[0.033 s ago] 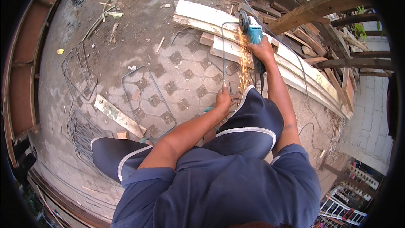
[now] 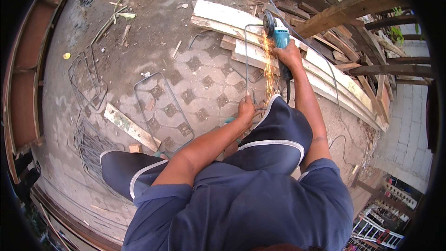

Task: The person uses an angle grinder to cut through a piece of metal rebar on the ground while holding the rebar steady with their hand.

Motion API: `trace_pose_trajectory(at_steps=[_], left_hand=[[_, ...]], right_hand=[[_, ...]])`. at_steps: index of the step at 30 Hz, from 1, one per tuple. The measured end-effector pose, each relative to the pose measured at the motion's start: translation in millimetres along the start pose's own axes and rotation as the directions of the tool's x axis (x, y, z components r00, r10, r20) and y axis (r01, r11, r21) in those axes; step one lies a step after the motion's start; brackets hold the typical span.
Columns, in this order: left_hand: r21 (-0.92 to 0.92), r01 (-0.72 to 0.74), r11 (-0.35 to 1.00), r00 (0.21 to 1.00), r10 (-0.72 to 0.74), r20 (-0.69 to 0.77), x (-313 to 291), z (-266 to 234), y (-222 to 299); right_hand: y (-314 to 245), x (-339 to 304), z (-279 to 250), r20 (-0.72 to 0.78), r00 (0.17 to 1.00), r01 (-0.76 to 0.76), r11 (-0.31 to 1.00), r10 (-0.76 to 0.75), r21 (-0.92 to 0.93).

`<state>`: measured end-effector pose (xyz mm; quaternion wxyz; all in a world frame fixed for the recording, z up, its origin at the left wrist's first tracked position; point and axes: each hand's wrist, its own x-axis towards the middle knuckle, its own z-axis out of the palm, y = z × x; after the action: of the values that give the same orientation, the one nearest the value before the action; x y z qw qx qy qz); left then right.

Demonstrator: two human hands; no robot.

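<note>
My right hand is wrapped round the body of a teal and black angle grinder. Its dark disc meets the end of a bent steel rod above the white boards. Orange sparks stream from the disc down toward my right knee. My left hand is closed on the lower part of that rod, beside the knee. Left of it, a rectangular bent rod frame lies on the paving, partly behind my left forearm.
Stacked white boards run diagonally to the right. A power cord loops over them. Old timber is piled at the upper right. More bent rods and a loose plank lie to the left. A ladder shows at the lower right.
The spark stream looks slightly narrower. My hands, the grinder and the rod have not visibly moved.
</note>
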<state>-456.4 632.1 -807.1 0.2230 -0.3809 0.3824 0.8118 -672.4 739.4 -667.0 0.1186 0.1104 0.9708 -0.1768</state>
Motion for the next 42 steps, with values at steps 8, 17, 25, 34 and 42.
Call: trace_pose_trajectory(at_steps=[8,17,25,34,42], left_hand=[[0.026,0.029,0.999,1.000,-0.029,0.003,1,2,2],[-0.038,0.005,0.999,1.000,-0.006,-0.029,-4,4,5],[0.016,0.006,1.000,1.000,-0.006,0.011,-4,0,7],[0.007,-0.003,1.000,1.000,0.003,-0.025,-6,3,9],[0.008,-0.006,1.000,1.000,0.006,-0.025,3,-4,4]], right_hand=[[2,2,1,-0.004,1.000,-0.015,1.000,0.015,-0.011],[2,1,1,-0.013,1.000,-0.015,0.999,0.014,-0.030],[-1,1,2,-0.004,1.000,-0.030,0.999,0.030,-0.024],[-4,0,0,-0.005,1.000,-0.029,0.999,0.029,-0.027],[-4,-6,2,-0.033,0.999,-0.020,1.000,0.021,0.012]])
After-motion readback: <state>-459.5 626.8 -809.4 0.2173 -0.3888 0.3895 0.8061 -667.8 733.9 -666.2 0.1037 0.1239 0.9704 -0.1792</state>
